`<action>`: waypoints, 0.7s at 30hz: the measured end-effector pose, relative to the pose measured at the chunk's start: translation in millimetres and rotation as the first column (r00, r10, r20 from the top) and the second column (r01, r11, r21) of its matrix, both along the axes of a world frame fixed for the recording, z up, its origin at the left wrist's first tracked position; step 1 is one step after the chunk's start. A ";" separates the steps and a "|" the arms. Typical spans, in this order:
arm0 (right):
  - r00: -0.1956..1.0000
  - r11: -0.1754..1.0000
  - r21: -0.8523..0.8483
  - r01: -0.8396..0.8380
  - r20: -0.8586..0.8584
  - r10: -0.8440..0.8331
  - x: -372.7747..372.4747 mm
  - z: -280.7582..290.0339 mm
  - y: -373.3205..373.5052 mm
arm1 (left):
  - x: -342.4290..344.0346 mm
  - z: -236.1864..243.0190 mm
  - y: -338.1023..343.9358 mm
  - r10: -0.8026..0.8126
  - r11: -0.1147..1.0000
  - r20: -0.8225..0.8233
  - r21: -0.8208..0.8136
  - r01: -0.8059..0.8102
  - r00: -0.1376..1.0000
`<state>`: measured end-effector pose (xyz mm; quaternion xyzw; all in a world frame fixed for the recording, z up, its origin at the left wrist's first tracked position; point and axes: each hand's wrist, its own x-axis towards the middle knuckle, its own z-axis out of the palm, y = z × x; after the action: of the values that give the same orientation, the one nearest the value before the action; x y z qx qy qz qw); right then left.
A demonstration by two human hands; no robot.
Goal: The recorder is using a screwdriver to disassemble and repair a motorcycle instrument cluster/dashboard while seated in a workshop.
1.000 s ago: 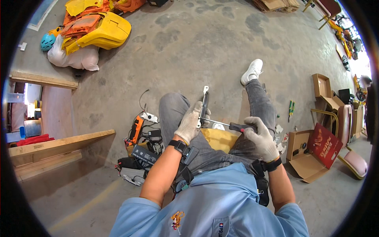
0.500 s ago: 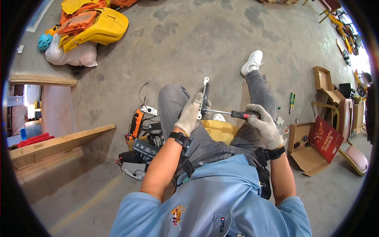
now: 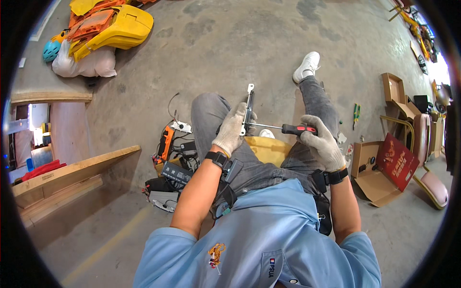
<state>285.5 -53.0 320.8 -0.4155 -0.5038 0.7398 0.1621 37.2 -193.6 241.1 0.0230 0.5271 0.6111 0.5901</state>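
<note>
My left hand [image 3: 233, 126], in a cream knit glove, grips a long metal bracket [image 3: 248, 108] with white end tabs and a dark bar, held upright above my left thigh. My right hand [image 3: 318, 141], also gloved, is closed on the red and black handle of a screwdriver [image 3: 297, 129]. The screwdriver lies level, its steel shaft reaching left to the bracket's lower part. I sit with a yellow surface [image 3: 266, 151] visible between my legs.
Electronic parts and cables [image 3: 174, 144] lie by my left leg, beside a wooden board [image 3: 77, 168]. Cardboard boxes [image 3: 372, 187], chairs [image 3: 434, 187] and green-handled pliers [image 3: 356, 115] are at right. Yellow and orange plastic panels [image 3: 125, 26] and a blue helmet [image 3: 50, 50] are at upper left.
Both gloved hands, the bracket and the screwdriver appear higher in the picture, as do the floor items around me. The screwdriver still meets the bracket.
</note>
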 end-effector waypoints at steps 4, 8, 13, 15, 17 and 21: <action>0.973 0.969 -0.178 -0.171 0.127 0.195 -1.1 24.1 20.1 | -1.6 0.3 -2.9 0.027 1.000 0.003 0.007 -0.027 1.000; 0.988 0.982 -0.167 -0.092 0.112 0.111 2.0 7.3 13.1 | -0.2 2.2 0.6 0.019 1.000 -0.005 -0.013 -0.019 1.000; 1.000 0.999 -0.037 -0.018 0.008 0.019 3.2 -12.0 4.8 | -0.3 2.9 1.2 0.013 1.000 0.005 0.000 -0.013 1.000; 0.997 0.997 -0.019 -0.071 0.038 0.072 0.6 2.0 9.0 | 0.7 3.1 -1.3 0.015 1.000 -0.001 0.014 -0.015 1.000; 0.968 0.966 -0.171 -0.192 0.131 0.215 0.4 15.1 16.5 | 2.8 4.2 -2.0 0.062 0.998 -0.025 0.018 -0.062 0.998; 0.948 0.964 -0.134 -0.228 0.196 0.251 4.6 3.0 19.5 | 2.8 7.1 -0.7 0.012 1.000 -0.058 0.019 -0.011 0.998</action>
<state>290.2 -33.5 323.8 -0.4355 -0.5237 0.7322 -0.0065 39.9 -194.3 248.2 0.0432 0.5383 0.6184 0.5709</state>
